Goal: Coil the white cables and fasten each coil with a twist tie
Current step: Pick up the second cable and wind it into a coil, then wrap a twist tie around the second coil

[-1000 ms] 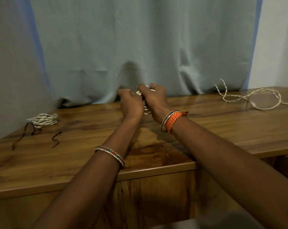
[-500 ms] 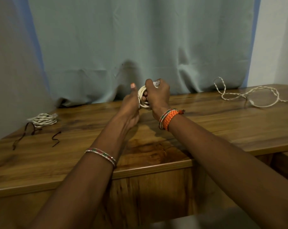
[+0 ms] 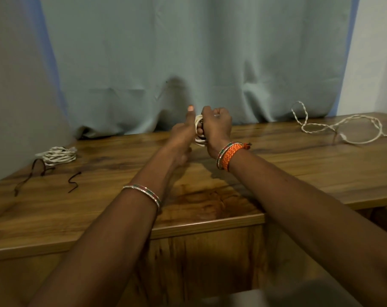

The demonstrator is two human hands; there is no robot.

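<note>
Both hands rose off the worktop (image 3: pixel 210 209) w/ the coil (image 3: pixel 198 129); left hand (image 3: pixel 183 134) and right hand (image 3: pixel 217 127) fingers grip it. Prob. tie next.

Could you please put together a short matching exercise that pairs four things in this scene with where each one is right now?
Things:
1. small coil
2. finished coil
3. loose cable
4. dark ties

Places:
A. spread uncoiled on the table's right side
B. held between the left hand and right hand
C. lying on the table's left, nearer the front than the white bundle
D. far left of the table, by the curtain

Pairs: 1-B, 2-D, 3-A, 4-C
</note>
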